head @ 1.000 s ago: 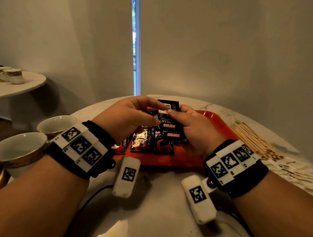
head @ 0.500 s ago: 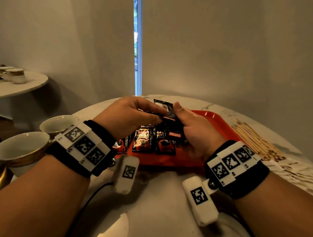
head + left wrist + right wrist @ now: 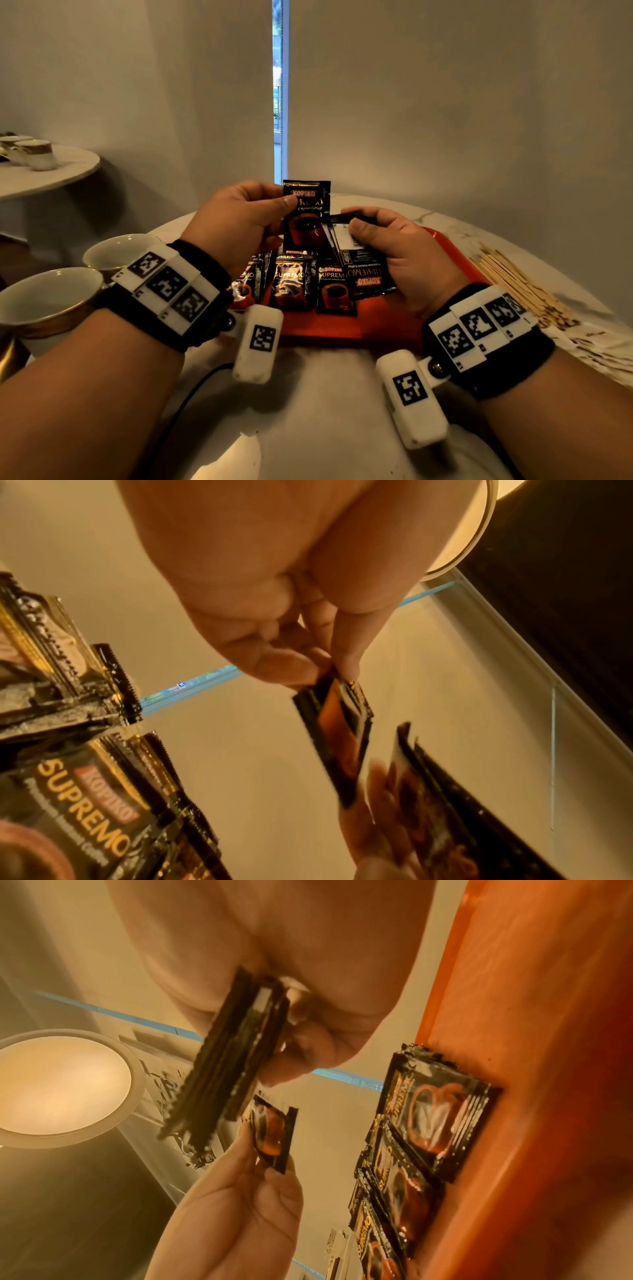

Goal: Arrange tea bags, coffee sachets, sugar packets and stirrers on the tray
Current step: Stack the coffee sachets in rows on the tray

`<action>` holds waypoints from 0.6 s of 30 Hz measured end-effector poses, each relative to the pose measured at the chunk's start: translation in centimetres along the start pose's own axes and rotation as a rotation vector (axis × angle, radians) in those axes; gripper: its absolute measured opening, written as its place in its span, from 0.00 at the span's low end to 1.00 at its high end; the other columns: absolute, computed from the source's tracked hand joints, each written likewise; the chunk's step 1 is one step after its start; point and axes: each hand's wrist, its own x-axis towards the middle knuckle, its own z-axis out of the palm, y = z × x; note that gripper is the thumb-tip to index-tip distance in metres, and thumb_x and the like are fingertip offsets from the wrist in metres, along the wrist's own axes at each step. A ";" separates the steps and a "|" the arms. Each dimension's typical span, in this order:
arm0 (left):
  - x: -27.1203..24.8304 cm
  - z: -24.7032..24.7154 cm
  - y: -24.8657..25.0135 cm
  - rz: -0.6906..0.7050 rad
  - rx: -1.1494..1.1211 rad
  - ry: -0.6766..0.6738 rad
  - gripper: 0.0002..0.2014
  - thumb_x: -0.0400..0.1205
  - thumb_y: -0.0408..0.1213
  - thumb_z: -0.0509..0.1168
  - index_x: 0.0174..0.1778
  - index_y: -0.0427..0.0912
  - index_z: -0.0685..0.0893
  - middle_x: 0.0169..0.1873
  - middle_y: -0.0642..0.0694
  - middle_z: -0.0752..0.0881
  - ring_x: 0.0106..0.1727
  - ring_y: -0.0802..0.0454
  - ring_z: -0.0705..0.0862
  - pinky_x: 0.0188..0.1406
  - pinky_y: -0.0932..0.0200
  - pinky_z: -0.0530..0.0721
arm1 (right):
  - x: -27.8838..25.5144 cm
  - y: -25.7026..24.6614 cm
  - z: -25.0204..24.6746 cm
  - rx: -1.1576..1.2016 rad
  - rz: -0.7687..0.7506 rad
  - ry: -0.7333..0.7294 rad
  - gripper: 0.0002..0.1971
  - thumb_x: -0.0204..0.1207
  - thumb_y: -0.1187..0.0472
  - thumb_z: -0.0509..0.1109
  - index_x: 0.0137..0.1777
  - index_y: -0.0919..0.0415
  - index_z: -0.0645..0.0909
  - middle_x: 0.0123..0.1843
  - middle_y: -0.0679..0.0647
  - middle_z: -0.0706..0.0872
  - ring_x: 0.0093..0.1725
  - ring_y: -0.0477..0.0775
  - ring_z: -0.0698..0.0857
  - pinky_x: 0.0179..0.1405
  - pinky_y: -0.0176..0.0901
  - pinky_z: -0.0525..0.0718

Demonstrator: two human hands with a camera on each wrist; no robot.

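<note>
The left hand [image 3: 236, 219] holds a single Kopiko Supremo coffee sachet [image 3: 306, 214] upright above the red tray [image 3: 387, 329], its grip pinching the packet's left edge between thumb and fingertips, printed face toward the person. Just beside it, the right hand [image 3: 394, 246] has its grip closed around a stack of sachets [image 3: 356, 260], thumb pressed on top; the stack lies tilted with the white barcode back of the uppermost one showing. From the right wrist the stack shows edge-on as several packets clamped together.

On the tray below the hands, a row of sachets [image 3: 294, 284] lies face up side by side, overlapping slightly, near the tray's front edge. The tray sits on the round marble tabletop [image 3: 308, 411].

To the right of the tray, a pile of wooden stirrers [image 3: 513, 284] lies on the tabletop, with pale paper packets [image 3: 589, 346] nearer the person. On the left stand two gold-trimmed cups [image 3: 51, 301]. A second small table [image 3: 48, 178] with more cups stands farther left.
</note>
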 end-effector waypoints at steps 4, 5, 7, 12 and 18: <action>-0.3 0.6 0.0 -0.050 -0.003 -0.042 0.02 0.83 0.29 0.69 0.47 0.40 0.84 0.30 0.46 0.90 0.23 0.58 0.84 0.23 0.64 0.83 | -0.3 0.2 0.2 -0.053 0.013 -0.093 0.21 0.69 0.70 0.71 0.64 0.70 0.82 0.55 0.71 0.87 0.46 0.64 0.90 0.49 0.56 0.90; -0.4 0.7 0.0 -0.063 -0.005 -0.057 0.03 0.82 0.28 0.69 0.47 0.40 0.84 0.30 0.46 0.90 0.23 0.58 0.85 0.23 0.63 0.84 | -0.3 0.3 0.2 -0.072 0.023 -0.097 0.21 0.68 0.70 0.71 0.64 0.70 0.82 0.54 0.71 0.88 0.44 0.63 0.90 0.47 0.55 0.91; -0.5 0.8 0.0 -0.083 -0.004 -0.067 0.04 0.81 0.28 0.70 0.46 0.41 0.84 0.32 0.46 0.90 0.25 0.57 0.85 0.24 0.62 0.85 | -0.3 0.4 0.3 -0.106 0.032 -0.089 0.21 0.67 0.70 0.71 0.62 0.69 0.83 0.52 0.70 0.88 0.43 0.63 0.89 0.46 0.55 0.91; -0.2 0.7 0.0 -0.108 -0.035 -0.018 0.12 0.80 0.28 0.72 0.58 0.40 0.84 0.48 0.41 0.90 0.36 0.54 0.90 0.28 0.57 0.87 | -0.3 0.5 0.2 -0.187 0.065 -0.091 0.18 0.70 0.71 0.72 0.60 0.65 0.86 0.53 0.70 0.89 0.43 0.62 0.90 0.49 0.55 0.90; -0.2 0.4 0.3 -0.112 -0.024 -0.116 0.07 0.82 0.23 0.67 0.52 0.36 0.87 0.47 0.36 0.91 0.46 0.42 0.92 0.44 0.48 0.91 | -0.5 0.9 0.6 -0.318 0.076 -0.151 0.15 0.75 0.74 0.70 0.60 0.63 0.87 0.53 0.66 0.91 0.49 0.61 0.89 0.55 0.53 0.89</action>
